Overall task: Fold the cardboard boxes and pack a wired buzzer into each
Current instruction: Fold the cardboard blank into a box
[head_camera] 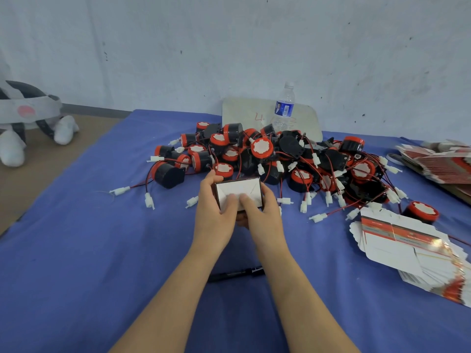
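Observation:
A small cardboard box with white folded flaps facing me is held above the blue cloth, just in front of the buzzer pile. My left hand grips its left side, thumb pressing on the flaps. My right hand grips its right side, thumb also on the flaps. Behind the box lies a large heap of red-and-black wired buzzers with white connectors. A stack of flat unfolded boxes lies fanned out at the right.
A black marker lies on the blue cloth between my forearms. A water bottle stands on a white board behind the pile. More flat boxes sit far right. A headset rests at left.

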Motion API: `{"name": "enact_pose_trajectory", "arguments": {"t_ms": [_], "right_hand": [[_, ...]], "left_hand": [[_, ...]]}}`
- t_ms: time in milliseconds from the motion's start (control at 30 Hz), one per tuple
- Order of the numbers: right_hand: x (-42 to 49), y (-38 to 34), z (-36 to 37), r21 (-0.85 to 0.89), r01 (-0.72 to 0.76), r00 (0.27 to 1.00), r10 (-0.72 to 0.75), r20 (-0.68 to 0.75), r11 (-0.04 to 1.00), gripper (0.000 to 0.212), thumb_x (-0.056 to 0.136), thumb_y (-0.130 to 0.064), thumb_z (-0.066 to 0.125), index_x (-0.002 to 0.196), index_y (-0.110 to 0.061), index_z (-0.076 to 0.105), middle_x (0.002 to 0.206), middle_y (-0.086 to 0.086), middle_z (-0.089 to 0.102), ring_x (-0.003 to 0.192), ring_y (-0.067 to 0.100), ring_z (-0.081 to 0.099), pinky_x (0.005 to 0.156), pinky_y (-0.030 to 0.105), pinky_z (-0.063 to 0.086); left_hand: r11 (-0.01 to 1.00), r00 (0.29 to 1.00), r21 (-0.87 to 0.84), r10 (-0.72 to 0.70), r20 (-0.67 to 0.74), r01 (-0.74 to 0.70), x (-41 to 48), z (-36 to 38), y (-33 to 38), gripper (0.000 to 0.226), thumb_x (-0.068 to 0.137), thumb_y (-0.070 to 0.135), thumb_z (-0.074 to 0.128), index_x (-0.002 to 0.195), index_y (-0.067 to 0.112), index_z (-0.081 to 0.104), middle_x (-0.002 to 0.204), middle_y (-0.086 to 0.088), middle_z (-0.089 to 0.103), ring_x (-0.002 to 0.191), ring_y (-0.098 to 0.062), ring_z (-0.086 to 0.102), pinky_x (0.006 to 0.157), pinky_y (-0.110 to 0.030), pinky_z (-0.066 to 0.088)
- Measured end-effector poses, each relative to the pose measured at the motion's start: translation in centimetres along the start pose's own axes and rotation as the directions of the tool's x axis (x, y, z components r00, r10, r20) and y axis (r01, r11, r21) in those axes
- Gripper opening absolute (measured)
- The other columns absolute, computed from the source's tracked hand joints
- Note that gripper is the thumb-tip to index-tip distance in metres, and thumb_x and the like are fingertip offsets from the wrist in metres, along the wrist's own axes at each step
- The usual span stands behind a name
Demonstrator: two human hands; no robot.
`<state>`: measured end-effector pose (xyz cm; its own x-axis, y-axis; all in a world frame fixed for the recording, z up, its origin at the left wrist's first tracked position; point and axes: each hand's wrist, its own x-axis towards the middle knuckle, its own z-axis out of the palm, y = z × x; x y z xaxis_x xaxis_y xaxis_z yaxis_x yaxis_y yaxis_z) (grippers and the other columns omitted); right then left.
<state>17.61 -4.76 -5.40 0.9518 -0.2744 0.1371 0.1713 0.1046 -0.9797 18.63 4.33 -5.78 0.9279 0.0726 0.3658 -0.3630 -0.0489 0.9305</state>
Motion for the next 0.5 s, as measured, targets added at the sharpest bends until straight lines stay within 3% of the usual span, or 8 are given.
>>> {"name": "enact_pose_trajectory", "arguments": {"t_ms": [100,167,200,267,333,367,433,500], "right_hand": [[0.1,-0.6,-0.3,0.073,-0.038,0.999,0.036,0.022,0.997,0.032,0.098,-0.017,0.050,0.130,-0.018,0.049,0.105,0.004,0.067,0.067,0.011,0.066,0.061,0.027,0.056],[0.1,-0.9,-0.6,0.127,-0.066,0.998,0.065,0.012,0.990,0.030,0.100,-0.026,0.047,0.129,-0.020,0.049,0.103,0.005,0.068,0.069,0.015,0.066,0.060,0.024,0.055],[0.1,-1.0,-0.7,0.135,-0.074,0.997,0.074,0.002,0.988,0.029,0.101,-0.031,0.045,0.128,-0.022,0.050,0.103,0.005,0.068,0.073,0.017,0.067,0.059,0.024,0.055],[0.1,-1.1,-0.8,0.106,-0.069,0.998,0.070,-0.008,0.992,0.023,0.100,-0.036,0.044,0.120,-0.026,0.051,0.110,0.005,0.065,0.089,0.022,0.068,0.062,0.024,0.056],[0.1,-1.1,-0.9,0.056,-0.039,0.999,0.040,-0.018,0.998,0.016,0.099,-0.040,0.045,0.108,-0.028,0.050,0.114,0.003,0.062,0.100,0.020,0.066,0.068,0.025,0.058],[0.1,-1.2,-1.0,0.046,-0.025,0.999,0.026,-0.027,0.999,0.016,0.098,-0.042,0.046,0.104,-0.028,0.050,0.112,0.001,0.062,0.099,0.016,0.065,0.073,0.028,0.059],[0.0,-1.3,-1.1,0.033,-0.018,0.999,0.020,-0.048,0.999,0.025,0.094,-0.049,0.049,0.102,-0.025,0.049,0.109,0.000,0.062,0.099,0.012,0.063,0.085,0.039,0.057],[0.0,-1.4,-1.2,-0.009,-0.006,0.999,0.005,-0.053,1.000,0.043,0.083,-0.059,0.054,0.110,-0.026,0.048,0.123,0.001,0.057,0.111,0.017,0.058,0.095,0.048,0.051]], "left_hand": [[0.999,1.000,0.038,0.017,0.023,-0.018,0.2,-0.3,0.1,0.041,0.094,0.012,0.053,0.114,0.045,0.040,0.147,0.018,0.027,0.129,0.000,0.034,0.084,0.000,0.038],[0.994,0.998,0.108,0.006,0.065,-0.013,0.2,-0.4,0.2,0.043,0.097,0.023,0.050,0.119,0.056,0.033,0.155,0.009,0.011,0.132,0.008,0.015,0.094,0.000,0.022],[0.990,0.997,0.144,-0.015,0.080,0.004,0.1,-0.4,0.2,0.042,0.098,0.030,0.047,0.123,0.059,0.028,0.154,0.008,0.009,0.130,0.008,0.015,0.097,-0.005,0.020],[0.988,0.996,0.148,-0.044,0.079,0.032,0.1,-0.5,0.6,0.038,0.099,0.040,0.038,0.130,0.057,0.023,0.148,0.006,0.019,0.125,0.007,0.027,0.097,-0.004,0.021],[0.997,0.994,0.061,-0.054,0.090,0.049,0.1,-0.6,1.2,0.035,0.097,0.047,0.028,0.132,0.053,0.027,0.141,0.010,0.032,0.117,0.017,0.035,0.092,0.002,0.025],[0.998,0.993,-0.014,-0.059,0.106,0.061,0.2,-0.7,1.5,0.037,0.097,0.048,0.024,0.132,0.050,0.033,0.141,0.012,0.037,0.119,0.017,0.037,0.098,-0.004,0.028],[0.985,0.992,-0.149,-0.071,0.101,0.086,0.2,-1.0,1.9,0.043,0.098,0.049,0.023,0.132,0.038,0.047,0.136,0.012,0.051,0.122,0.004,0.046,0.105,-0.022,0.037],[0.977,0.994,-0.193,-0.075,0.082,0.089,0.2,-1.1,2.1,0.042,0.097,0.049,0.028,0.130,0.033,0.049,0.120,0.026,0.058,0.111,0.014,0.050,0.091,-0.010,0.040]]}}
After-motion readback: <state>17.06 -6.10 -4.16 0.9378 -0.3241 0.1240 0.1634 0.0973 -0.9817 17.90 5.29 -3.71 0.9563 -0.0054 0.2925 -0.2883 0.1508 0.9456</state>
